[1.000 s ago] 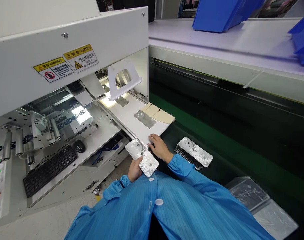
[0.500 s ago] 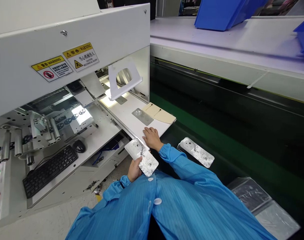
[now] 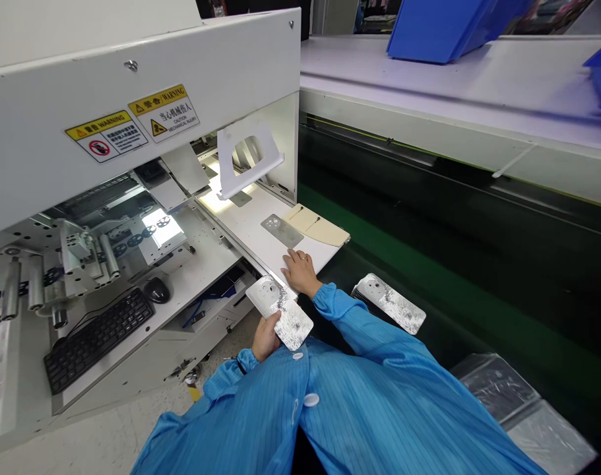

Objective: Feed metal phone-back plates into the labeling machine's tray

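Observation:
My left hand [image 3: 266, 338] grips a white and silver patterned phone back panel [image 3: 293, 323] by its lower left edge, low in front of my body. The panel has a round camera area at its upper end; whether it is one or a stack I cannot tell. My right hand [image 3: 301, 272] rests on the white feed board [image 3: 265, 247] with its fingers stretched out and nothing in them. Just beyond its fingertips a thin grey phone-shaped sheet [image 3: 284, 232] with camera holes lies flat. A small stack of similar patterned panels [image 3: 394, 305] lies to the right of my right forearm.
A white machine [image 3: 221, 72] with warning labels overhangs the board. A cream plate [image 3: 317, 224] sits on the board's right edge. Left are a keyboard [image 3: 99, 340] and mouse [image 3: 156, 290]. Plastic bags [image 3: 522, 409] lie on the dark green belt [image 3: 458, 277]. A blue bin [image 3: 439, 30] stands behind.
The view has shifted very slightly. Both hands stay in place, my left still holding the phone back panel and my right still on the board.

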Demonstrator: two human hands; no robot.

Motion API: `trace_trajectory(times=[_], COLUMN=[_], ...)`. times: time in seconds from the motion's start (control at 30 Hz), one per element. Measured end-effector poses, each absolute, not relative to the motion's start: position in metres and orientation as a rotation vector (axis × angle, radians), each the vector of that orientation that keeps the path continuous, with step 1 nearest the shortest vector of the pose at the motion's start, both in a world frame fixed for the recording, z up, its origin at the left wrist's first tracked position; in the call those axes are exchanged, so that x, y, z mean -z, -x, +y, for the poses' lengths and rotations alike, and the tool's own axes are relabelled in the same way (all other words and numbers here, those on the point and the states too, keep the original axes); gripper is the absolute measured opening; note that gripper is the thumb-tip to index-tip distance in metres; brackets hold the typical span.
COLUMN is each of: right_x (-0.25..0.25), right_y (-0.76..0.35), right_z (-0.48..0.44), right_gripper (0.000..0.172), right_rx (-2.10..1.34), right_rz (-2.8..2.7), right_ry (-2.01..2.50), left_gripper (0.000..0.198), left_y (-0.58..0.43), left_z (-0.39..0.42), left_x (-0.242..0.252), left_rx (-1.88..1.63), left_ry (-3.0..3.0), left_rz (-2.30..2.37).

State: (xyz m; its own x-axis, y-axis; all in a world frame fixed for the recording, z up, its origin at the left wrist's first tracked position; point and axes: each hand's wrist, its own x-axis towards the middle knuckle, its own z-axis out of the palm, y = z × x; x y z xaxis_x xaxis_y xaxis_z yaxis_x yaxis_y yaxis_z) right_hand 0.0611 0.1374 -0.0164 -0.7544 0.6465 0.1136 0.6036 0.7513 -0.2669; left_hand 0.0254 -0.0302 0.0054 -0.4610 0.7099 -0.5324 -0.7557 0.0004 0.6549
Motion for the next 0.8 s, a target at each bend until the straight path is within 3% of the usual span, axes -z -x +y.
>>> trace_trajectory(times=[0.37,0.8], right_x=[0.012,0.007], right_y=[-0.053,-0.036], right_z=[0.142,0.148], right_gripper=[0.040,0.055], right_rx=[-0.300,-0.276], right_rz=[-2.766,-2.745], right_ry=[0.986,1.185], left_gripper=[0.059,0.057], left_y=[-0.022,-0.018], left_z=[-0.035,-0.039], left_x=[0.000,-0.001], left_rx=[-1.703,-1.703], left_ry=[0.073,0.016], left_rz=[1.184,1.157])
